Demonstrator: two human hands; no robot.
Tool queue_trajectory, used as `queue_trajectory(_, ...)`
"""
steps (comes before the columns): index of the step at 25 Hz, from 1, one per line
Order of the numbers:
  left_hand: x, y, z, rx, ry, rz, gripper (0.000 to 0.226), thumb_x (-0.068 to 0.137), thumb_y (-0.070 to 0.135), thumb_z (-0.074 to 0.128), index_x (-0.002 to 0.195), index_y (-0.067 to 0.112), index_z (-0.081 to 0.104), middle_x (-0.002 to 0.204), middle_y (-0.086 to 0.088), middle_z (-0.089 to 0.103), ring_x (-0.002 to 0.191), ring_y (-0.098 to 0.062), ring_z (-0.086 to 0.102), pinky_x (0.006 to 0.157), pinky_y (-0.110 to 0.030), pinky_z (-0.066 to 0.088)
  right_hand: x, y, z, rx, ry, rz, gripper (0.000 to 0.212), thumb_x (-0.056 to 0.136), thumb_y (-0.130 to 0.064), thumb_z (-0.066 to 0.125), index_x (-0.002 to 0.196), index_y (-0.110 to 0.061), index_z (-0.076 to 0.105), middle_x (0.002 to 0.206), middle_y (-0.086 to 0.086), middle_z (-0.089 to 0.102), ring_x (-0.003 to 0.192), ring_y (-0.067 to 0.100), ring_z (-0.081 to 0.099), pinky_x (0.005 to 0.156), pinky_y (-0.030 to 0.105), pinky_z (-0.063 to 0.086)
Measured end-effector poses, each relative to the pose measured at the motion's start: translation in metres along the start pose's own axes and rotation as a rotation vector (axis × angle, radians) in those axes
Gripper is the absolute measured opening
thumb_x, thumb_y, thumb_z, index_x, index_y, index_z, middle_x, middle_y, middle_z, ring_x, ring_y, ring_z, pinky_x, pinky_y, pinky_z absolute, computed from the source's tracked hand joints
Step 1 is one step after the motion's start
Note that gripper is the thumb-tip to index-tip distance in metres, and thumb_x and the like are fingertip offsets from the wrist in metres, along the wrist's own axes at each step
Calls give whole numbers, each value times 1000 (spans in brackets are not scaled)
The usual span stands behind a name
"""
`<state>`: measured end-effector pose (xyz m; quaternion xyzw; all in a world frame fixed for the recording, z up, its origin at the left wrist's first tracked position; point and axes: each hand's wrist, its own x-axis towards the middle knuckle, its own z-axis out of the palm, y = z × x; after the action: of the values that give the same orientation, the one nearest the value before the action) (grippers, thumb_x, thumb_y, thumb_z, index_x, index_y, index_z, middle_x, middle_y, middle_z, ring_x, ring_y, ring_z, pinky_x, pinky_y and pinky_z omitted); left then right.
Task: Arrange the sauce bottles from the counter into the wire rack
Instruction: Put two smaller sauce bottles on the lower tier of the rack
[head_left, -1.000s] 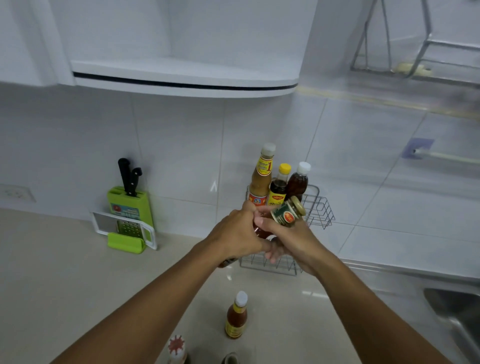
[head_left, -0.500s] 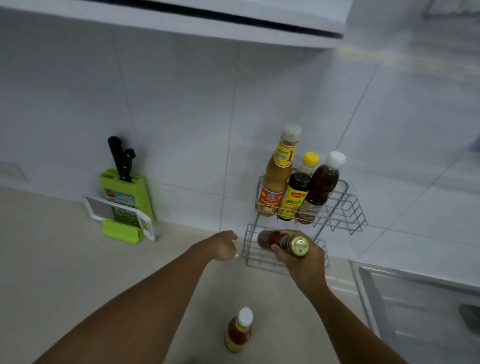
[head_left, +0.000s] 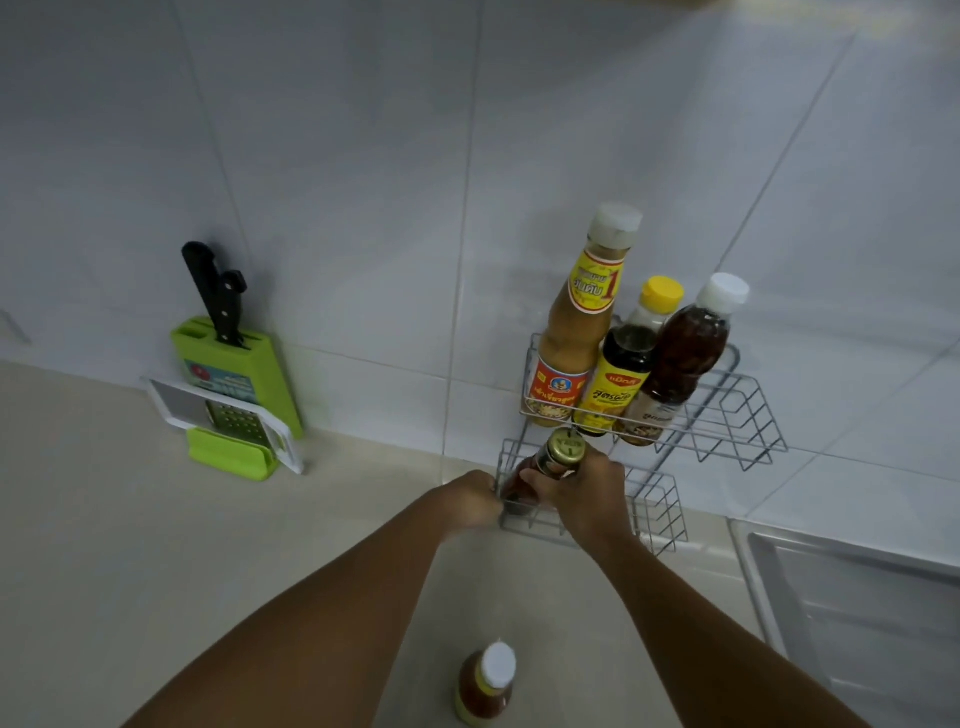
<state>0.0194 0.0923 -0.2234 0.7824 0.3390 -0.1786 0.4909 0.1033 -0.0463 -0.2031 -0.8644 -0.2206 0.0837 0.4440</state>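
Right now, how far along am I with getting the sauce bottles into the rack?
Done: three bottles stand in the wire rack's upper tier. In hand: your right hand lowers a gold-capped bottle into the lower tier while your left hand rests at the rack's front corner. Left: one white-capped bottle stands on the counter.

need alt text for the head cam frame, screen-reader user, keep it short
A person's right hand lowers a gold-capped sauce bottle into the lower tier of a wire rack on a kitchen counter, while the left hand grips the rack's left edge. Three bottles stand in the upper tier; a white-capped bottle waits on the counter.
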Motion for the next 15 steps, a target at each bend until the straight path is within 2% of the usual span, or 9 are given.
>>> queue_trajectory(3,4,-2,0,-2,-12,15,45,78,14,46,118,5,65,116,-16,67,109,-33,62,99,-43,53,10,-4,7,-58,-32,-30,37,73,-25,92,102,-7,76,87,0,73,79,16,68,54,2,43)
queue_trajectory(7,3,0,1,0,-9,15,41,90,7,43,126,1,62,121,-18,66,112,-32,62,100,-41,50,18,-10,13,-56,-99,-29,36,76,-26,90,103,-9,74,88,2,75,64,3,66,48,7,47)
queue_trajectory(9,6,-1,2,3,-4,11,42,90,6,43,127,1,61,121,-17,66,112,-31,63,98,-39,51,19,-11,15,-44,-106,-39,34,77,-23,90,103,-7,73,87,3,74,63,3,66,47,7,48)
queue_trajectory(11,7,-2,2,9,-6,9,41,91,7,44,128,0,61,121,-18,66,112,-31,63,92,-36,51,18,-13,14,-56,-102,-61,32,78,-19,89,103,-6,73,88,5,74,67,10,68,50,3,47)
queue_trajectory(13,5,-1,3,25,-17,1,40,94,7,46,131,0,59,126,-18,65,116,-31,61,91,-33,49,17,-13,13,-88,-99,-79,37,80,-20,87,110,-6,72,99,7,76,82,16,69,59,1,43)
queue_trajectory(15,-2,-1,1,47,-21,-3,42,96,7,46,136,1,56,135,-18,60,122,-32,58,98,-34,47,14,-15,11,-129,-111,-72,47,83,-24,85,121,-3,69,116,10,75,99,22,69,74,14,45)
